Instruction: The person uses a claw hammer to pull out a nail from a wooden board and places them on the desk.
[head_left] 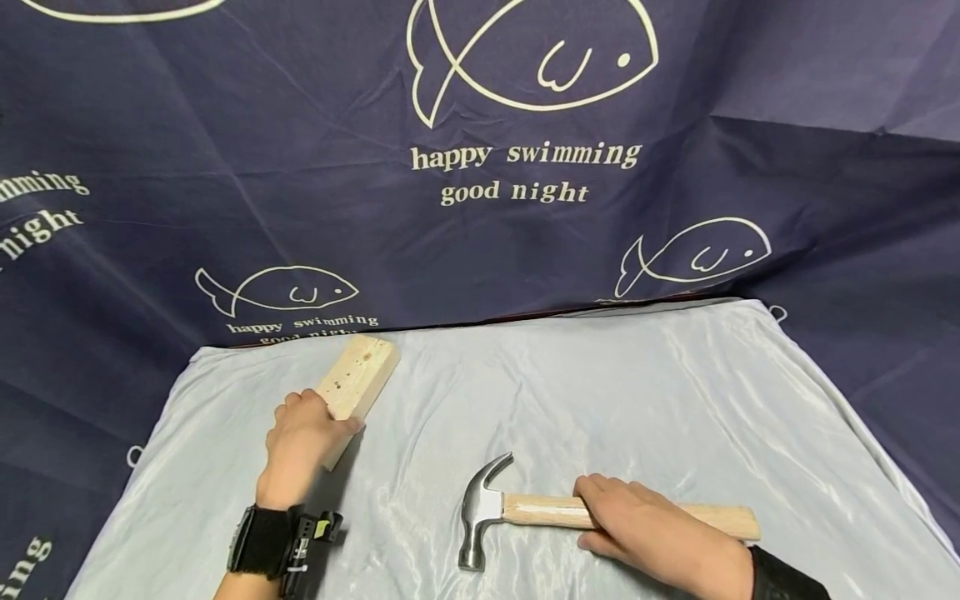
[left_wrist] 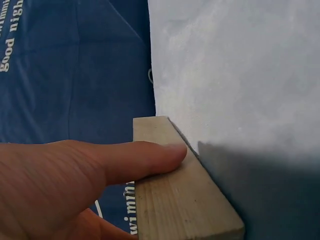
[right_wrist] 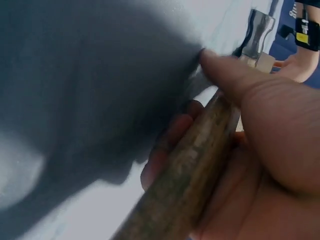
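Observation:
My left hand [head_left: 303, 437] grips a pale wooden block [head_left: 363, 371] with dark marks on its top, at the left of the table. In the left wrist view the thumb [left_wrist: 150, 159] lies across one side of the block [left_wrist: 187, 207]; the other fingers are mostly hidden. A claw hammer [head_left: 547, 510] lies crosswise at the front, its metal head to the left and wooden handle to the right. My right hand [head_left: 648, 529] is over the handle's middle. The right wrist view shows fingers [right_wrist: 165, 145] curled round the far side of the handle [right_wrist: 185, 175].
A light, wrinkled cloth [head_left: 585, 392] covers the table. Behind and beside it hangs a dark blue curtain [head_left: 300, 167] printed with white fish and lettering. The block's far end is near the table's back edge.

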